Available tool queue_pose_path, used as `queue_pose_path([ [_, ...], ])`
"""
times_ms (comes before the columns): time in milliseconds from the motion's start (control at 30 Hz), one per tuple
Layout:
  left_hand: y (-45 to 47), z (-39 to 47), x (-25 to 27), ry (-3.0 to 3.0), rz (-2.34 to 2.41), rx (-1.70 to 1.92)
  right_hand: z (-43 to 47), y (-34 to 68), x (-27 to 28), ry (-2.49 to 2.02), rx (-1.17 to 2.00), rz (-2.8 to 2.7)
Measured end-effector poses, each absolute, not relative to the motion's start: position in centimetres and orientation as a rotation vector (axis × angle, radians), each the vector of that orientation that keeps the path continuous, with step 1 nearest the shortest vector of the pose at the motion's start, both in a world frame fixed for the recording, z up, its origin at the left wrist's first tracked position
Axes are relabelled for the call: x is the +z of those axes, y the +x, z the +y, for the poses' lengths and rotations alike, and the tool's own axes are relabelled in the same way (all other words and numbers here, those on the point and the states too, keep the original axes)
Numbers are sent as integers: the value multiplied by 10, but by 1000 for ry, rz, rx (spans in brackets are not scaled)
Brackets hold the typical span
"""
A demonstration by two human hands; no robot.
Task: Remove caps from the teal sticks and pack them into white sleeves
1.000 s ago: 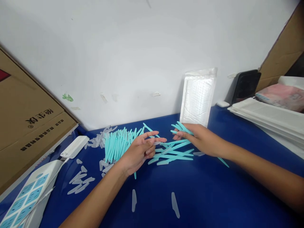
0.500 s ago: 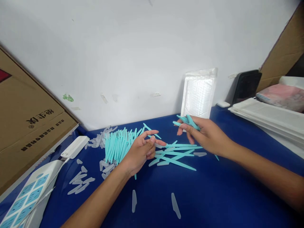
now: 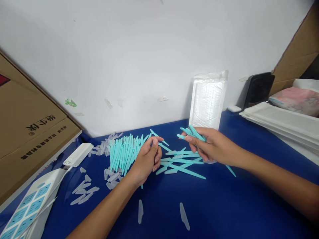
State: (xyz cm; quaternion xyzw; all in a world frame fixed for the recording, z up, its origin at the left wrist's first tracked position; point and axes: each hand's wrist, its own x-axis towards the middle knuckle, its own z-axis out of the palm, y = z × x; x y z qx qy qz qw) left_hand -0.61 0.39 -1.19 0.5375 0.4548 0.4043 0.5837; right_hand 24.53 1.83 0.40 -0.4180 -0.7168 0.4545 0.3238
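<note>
My right hand (image 3: 211, 144) is closed around a bunch of turquoise eyebrow razors (image 3: 195, 133), held above the table with their ends fanned toward the left. Below it, loose eyebrow razors (image 3: 184, 166) lie crossed over each other, some with translucent covers on their blade ends. My left hand (image 3: 148, 157) is curled, thumb against the index finger, and nothing shows in it. It hovers beside a dense row of turquoise eyebrow razors (image 3: 122, 152) and partly hides the row's right side. Translucent blade covers (image 3: 102, 146) are heaped behind that row.
More covers (image 3: 83, 192) lie at left, and two single ones (image 3: 141, 211) at the front of the blue table (image 3: 219, 205). A power strip (image 3: 27, 205) and white adapter (image 3: 78, 154) sit left. A bubble mailer (image 3: 208, 99) leans on the wall; white mailers (image 3: 281, 126) are stacked right.
My left hand has drawn slightly left and curled its outstretched fingers. My right hand has moved a little down and left, still holding the bunch of eyebrow razors.
</note>
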Motion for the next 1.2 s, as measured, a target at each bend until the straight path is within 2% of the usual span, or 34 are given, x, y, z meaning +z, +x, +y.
queue_pose_path([
  [233,-8,3,-10,1180,971,830,21,245,2,-1060,1028,-1990],
  [533,-12,1,-6,1125,821,657,23,247,0,-1077,962,-2044],
  [733,-11,1,-9,1222,766,643,21,247,2,-1077,1054,-2067],
  [933,-9,0,-7,1333,786,641,19,247,6,-1104,1323,-1994],
  [1200,-8,-6,-5,1432,887,653,20,249,7,-1097,1414,-2049],
])
